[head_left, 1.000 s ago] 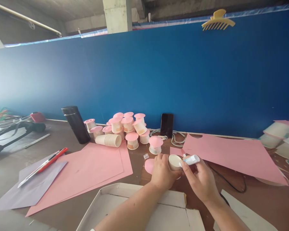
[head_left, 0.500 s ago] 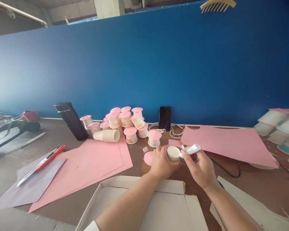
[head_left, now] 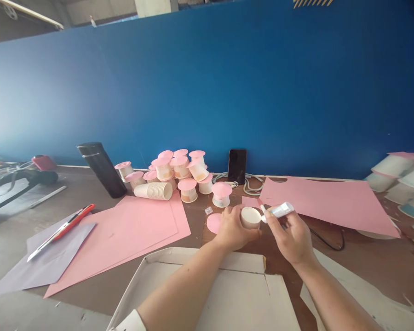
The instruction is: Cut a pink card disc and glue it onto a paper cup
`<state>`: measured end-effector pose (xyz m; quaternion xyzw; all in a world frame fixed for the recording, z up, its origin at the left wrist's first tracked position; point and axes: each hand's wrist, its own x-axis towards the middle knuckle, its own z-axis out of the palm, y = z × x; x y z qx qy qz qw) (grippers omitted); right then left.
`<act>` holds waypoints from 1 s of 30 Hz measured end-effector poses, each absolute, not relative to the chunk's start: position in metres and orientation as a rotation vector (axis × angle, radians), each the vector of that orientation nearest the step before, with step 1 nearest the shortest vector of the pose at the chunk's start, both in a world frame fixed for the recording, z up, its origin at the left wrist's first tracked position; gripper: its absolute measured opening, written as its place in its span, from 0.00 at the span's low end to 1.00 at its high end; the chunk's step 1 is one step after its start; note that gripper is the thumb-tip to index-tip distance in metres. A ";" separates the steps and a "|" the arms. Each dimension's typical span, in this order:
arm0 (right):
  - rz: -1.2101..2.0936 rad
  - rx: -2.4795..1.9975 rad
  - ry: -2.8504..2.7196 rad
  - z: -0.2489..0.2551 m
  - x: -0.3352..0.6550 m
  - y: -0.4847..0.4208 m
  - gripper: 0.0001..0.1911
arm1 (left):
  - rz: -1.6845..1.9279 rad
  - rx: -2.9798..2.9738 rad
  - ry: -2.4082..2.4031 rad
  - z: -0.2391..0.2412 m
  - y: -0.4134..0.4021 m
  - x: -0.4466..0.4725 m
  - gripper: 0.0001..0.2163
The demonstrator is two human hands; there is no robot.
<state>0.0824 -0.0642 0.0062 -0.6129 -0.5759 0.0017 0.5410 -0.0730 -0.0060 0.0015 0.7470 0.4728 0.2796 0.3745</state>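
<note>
My left hand point(head_left: 232, 228) is wrapped round a small white paper cup point(head_left: 250, 217), its flat end turned toward me. My right hand point(head_left: 290, 236) pinches a white glue tube point(head_left: 278, 211) with the nozzle touching the cup's rim. A pink paper disc point(head_left: 214, 223) lies on the table just left of my left hand. A small clear cap point(head_left: 209, 210) sits beside it.
A pile of cups topped with pink discs point(head_left: 179, 172) and a lying stack of paper cups point(head_left: 154, 191) stand behind. Pink paper sheets point(head_left: 141, 234) point(head_left: 331, 204), a black flask point(head_left: 101, 169), a phone point(head_left: 237, 166), a red-handled knife point(head_left: 62, 230) and a white cardboard tray point(head_left: 234, 294) surround my hands.
The view tilted down a little. Both hands stayed together; the glue tube's nozzle shifted slightly along the cup's rim.
</note>
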 end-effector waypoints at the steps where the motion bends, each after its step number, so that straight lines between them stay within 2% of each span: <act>1: 0.011 -1.443 -1.392 0.006 0.081 -0.065 0.13 | 0.717 1.916 1.189 0.003 -0.006 -0.074 0.36; 5: -0.002 -1.472 -1.451 0.004 0.079 -0.066 0.12 | 0.757 1.941 1.156 0.006 -0.006 -0.076 0.24; 7: -0.045 -1.525 -1.424 0.003 0.081 -0.063 0.13 | 0.761 1.930 1.190 0.006 -0.007 -0.075 0.23; 11: -0.108 -1.586 -1.313 0.003 0.085 -0.059 0.13 | 0.776 1.922 1.247 0.006 -0.011 -0.072 0.27; 15: -0.022 -1.509 -1.314 0.006 0.084 -0.064 0.13 | 0.828 1.962 1.291 0.002 -0.010 -0.069 0.29; 20: -0.070 -1.462 -1.483 0.006 0.077 -0.067 0.12 | 0.850 2.098 1.291 -0.003 -0.008 -0.068 0.27; 26: -0.158 -1.592 -1.324 0.006 0.083 -0.061 0.12 | 0.770 2.105 1.292 0.005 -0.012 -0.070 0.28; 30: -0.043 -1.571 -1.273 0.013 0.082 -0.066 0.13 | 0.750 2.053 1.225 0.008 -0.011 -0.074 0.36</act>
